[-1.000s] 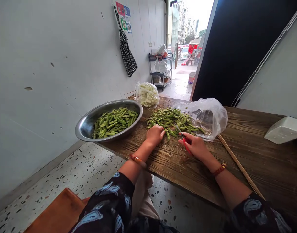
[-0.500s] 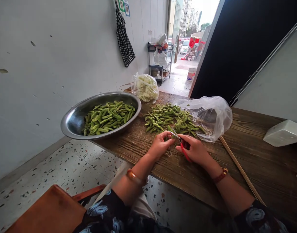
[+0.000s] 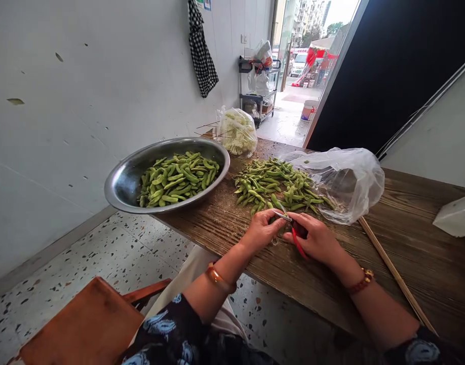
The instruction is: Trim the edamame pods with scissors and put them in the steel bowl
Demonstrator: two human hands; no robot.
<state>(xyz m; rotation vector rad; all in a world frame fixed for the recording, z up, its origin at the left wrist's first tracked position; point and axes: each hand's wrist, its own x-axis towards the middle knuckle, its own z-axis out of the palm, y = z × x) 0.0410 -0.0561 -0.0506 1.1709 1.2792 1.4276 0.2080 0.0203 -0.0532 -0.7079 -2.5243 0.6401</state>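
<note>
My right hand (image 3: 315, 237) grips a pair of scissors (image 3: 299, 244) by their red handles, with the metal blades pointing left and spread apart. Close by, my left hand (image 3: 263, 226) is closed, its fingertips pinching a green edamame pod that they mostly cover. The blades reach over these fingertips. Just beyond both hands lies a loose pile of edamame pods (image 3: 272, 183) on the wooden table (image 3: 217, 230). To the left, a wide steel basin (image 3: 120, 190) holds many more pods (image 3: 177, 180).
A crumpled clear plastic bag (image 3: 363, 185) lies right of the pile, near long thin sticks (image 3: 394, 274). Behind the basin sits a bagged pale vegetable (image 3: 237, 133). A white container (image 3: 458, 215) stands at the far right; a brown stool (image 3: 84, 322) is at lower left.
The view has shifted, so everything sits slightly farther right. The scissor blades have spread apart near my left fingertips. Basin and pile look the same.
</note>
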